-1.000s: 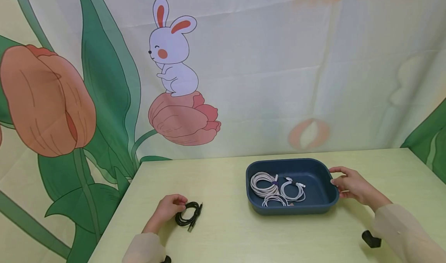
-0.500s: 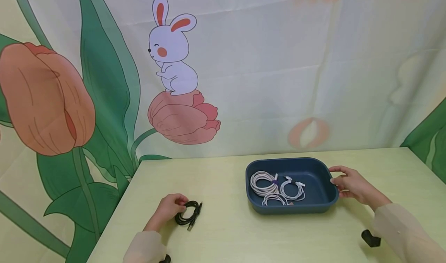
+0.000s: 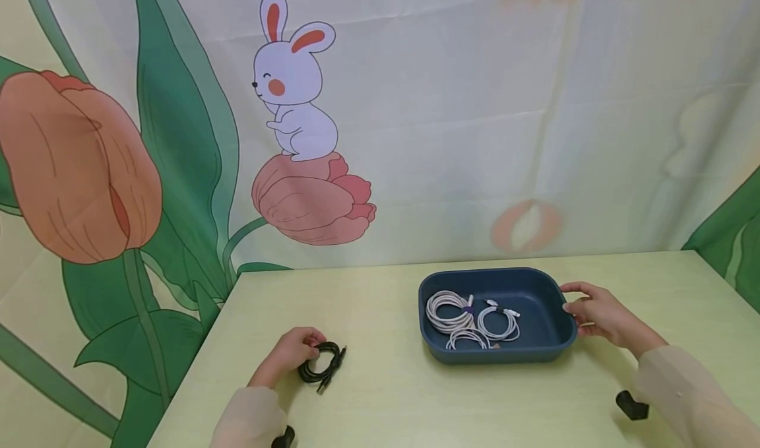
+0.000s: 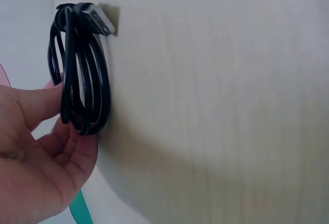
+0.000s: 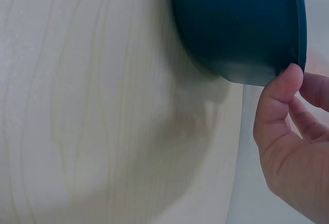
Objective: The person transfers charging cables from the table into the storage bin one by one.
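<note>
In the left part of the table my left hand (image 3: 295, 347) pinches a coiled black USB cable (image 3: 335, 367) between thumb and fingers. The left wrist view shows the thumb against the coil (image 4: 97, 95), its metal plug (image 4: 97, 19) at the upper end and the other fingers behind and under the loops. At the right end of a dark blue plastic bin (image 3: 499, 355), my right hand (image 3: 605, 316) holds the rim, thumb on the outer wall (image 5: 236, 29) in the right wrist view; its fingertips are partly hidden. White coiled cables (image 3: 449, 313) lie in the bin's left half.
The pale wooden table (image 3: 380, 408) carries the bin towards its back right. Behind it hangs a cloth backdrop (image 3: 451, 125) printed with a rabbit and tulips. A black wrist device (image 3: 632, 406) sits by the right sleeve, another (image 3: 284, 437) by the left.
My left hand has shifted slightly to the right, and the black cable's plug has tilted a little. The right hand and the bin keep their places.
</note>
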Demonstrator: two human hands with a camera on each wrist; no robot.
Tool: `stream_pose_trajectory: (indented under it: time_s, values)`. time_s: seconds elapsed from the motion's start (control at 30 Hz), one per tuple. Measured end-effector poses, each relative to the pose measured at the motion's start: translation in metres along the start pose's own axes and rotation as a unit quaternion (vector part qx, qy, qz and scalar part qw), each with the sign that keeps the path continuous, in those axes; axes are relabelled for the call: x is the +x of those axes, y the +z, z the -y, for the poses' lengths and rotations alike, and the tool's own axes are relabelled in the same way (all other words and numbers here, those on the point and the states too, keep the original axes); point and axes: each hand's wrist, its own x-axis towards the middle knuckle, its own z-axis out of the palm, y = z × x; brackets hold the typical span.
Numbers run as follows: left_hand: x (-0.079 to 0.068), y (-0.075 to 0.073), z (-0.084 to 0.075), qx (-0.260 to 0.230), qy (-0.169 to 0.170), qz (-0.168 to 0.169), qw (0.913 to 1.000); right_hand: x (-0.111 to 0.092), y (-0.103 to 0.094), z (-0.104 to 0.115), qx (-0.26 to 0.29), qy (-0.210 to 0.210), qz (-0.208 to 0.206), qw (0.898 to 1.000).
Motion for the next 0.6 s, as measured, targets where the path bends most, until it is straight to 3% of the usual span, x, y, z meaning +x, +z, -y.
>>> stream_pose_trajectory:
  time_s: [0.6]
  values:
    - [-0.0018,-0.0076,-0.0055,-0.067,0.002,0.011,0.9977,0.0024,-0.0002,-0.0015,-0.002,0.003,-0.004,1.000]
